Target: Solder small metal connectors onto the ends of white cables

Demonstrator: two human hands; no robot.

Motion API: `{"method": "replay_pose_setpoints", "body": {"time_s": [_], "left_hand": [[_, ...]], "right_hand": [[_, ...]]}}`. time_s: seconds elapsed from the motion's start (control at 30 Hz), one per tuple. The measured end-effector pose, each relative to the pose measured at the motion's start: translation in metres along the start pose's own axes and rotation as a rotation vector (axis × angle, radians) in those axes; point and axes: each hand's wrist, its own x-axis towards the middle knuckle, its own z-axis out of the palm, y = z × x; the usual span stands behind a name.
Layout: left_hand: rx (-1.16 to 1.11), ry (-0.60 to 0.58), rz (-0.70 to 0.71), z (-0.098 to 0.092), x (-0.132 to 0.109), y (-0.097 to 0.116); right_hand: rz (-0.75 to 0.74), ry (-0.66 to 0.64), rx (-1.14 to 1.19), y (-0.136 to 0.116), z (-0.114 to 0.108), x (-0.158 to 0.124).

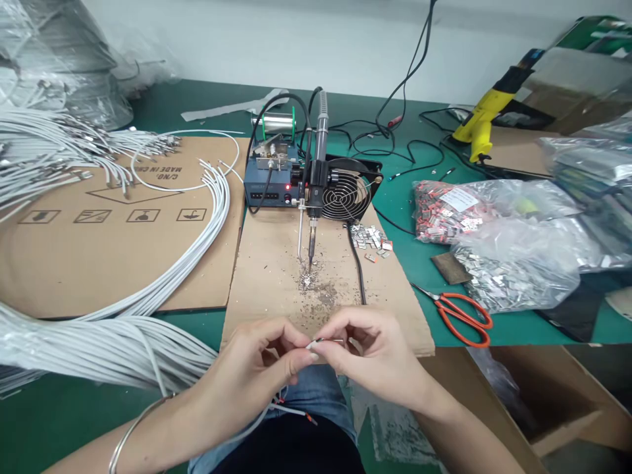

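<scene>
Above my lap, at the front edge of the cardboard, both hands meet fingertip to fingertip. My left hand point(269, 359) is closed in a pinch at the left end of a small metal connector piece point(332, 340). Thumb and fingers of my right hand point(368, 345) grip the same piece from the right. The fingers partly cover it, so its full shape is hidden. Below my left hand, a white cable point(291, 409) with an orange tip hangs over my lap; whether it runs into the fingers I cannot tell. A soldering iron point(316, 191) stands clamped tip-down beyond my hands.
Behind the iron are a blue solder feeder point(269, 184), a solder spool point(276, 123) and a fan point(345, 191). Metal shells point(368, 237) lie near it. Cable bundles point(207, 224) fill the left. Orange-handled scissors point(464, 319), parts bags point(518, 263) and a yellow heat gun point(486, 108) lie right.
</scene>
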Motion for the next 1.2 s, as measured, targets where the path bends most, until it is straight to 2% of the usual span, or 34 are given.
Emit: {"method": "replay_pose_setpoints", "body": {"time_s": [0.07, 0.23, 0.3, 0.4, 0.53, 0.67, 0.83, 0.97, 1.07, 1.2], "left_hand": [[0.004, 0.002, 0.008, 0.001, -0.001, 0.0], [-0.226, 0.02, -0.009, 0.008, 0.0, -0.001], [-0.267, 0.036, -0.007, 0.008, 0.001, -0.002], [-0.233, 0.047, -0.008, 0.003, 0.002, -0.007], [-0.219, 0.031, -0.033, -0.013, 0.011, -0.011], [-0.15, 0.047, -0.15, -0.029, 0.032, -0.002], [0.011, 0.063, -0.224, -0.038, 0.066, 0.013], [0.012, 0.02, -0.21, -0.04, 0.083, 0.014], [0.012, -0.037, -0.212, -0.041, 0.086, 0.013], [-0.001, -0.048, -0.257, -0.041, 0.085, 0.011]], "right_hand": [[-0.001, 0.006, 0.037, 0.0, 0.002, 0.0], [-0.079, 0.15, 0.309, 0.003, 0.02, 0.004], [-0.075, 0.159, 0.36, 0.005, 0.023, 0.005], [-0.035, 0.163, 0.251, 0.007, 0.013, 0.004], [0.041, 0.265, 0.014, 0.009, -0.017, 0.007], [0.176, 0.089, 0.0, 0.008, -0.039, 0.026], [0.318, -0.088, 0.083, 0.009, -0.042, 0.062], [0.377, -0.077, 0.199, 0.016, -0.037, 0.079], [0.389, -0.057, 0.244, 0.02, -0.036, 0.081], [0.377, -0.06, 0.248, 0.021, -0.036, 0.079]]}}
